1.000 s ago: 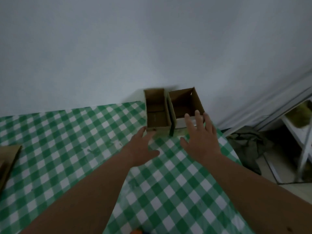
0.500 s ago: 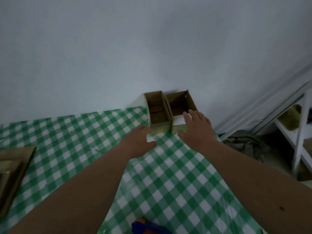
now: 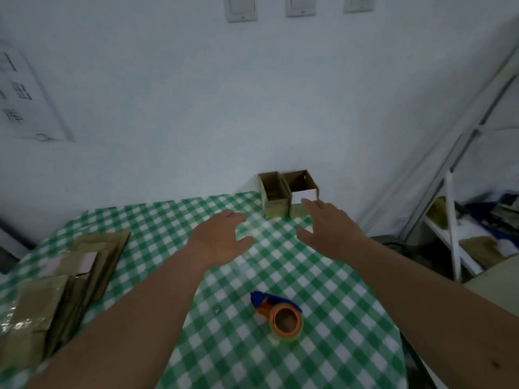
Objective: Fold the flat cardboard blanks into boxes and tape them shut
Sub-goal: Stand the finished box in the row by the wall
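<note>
While two folded boxes (image 3: 288, 193) are standing open-topped at the desk's (image 3: 323, 290) far corner, both hands, left (image 3: 222, 234) and right (image 3: 330, 223), are hovering empty with relaxed fingers, and flat blanks (image 3: 64, 273) and tape (image 3: 280, 315) are waiting nearby.

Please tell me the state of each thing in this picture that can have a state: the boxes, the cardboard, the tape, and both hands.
Left brown cardboard box: folded up, top open, standing by the wall.
Right brown cardboard box: folded up, top open, touching the left box.
Stack of flat brown cardboard blanks: unfolded, lying flat.
Orange and blue tape dispenser: lying on the green checked tablecloth, untouched.
Left hand: open, holding nothing.
Right hand: open, holding nothing, fingertips near the right box.
</note>
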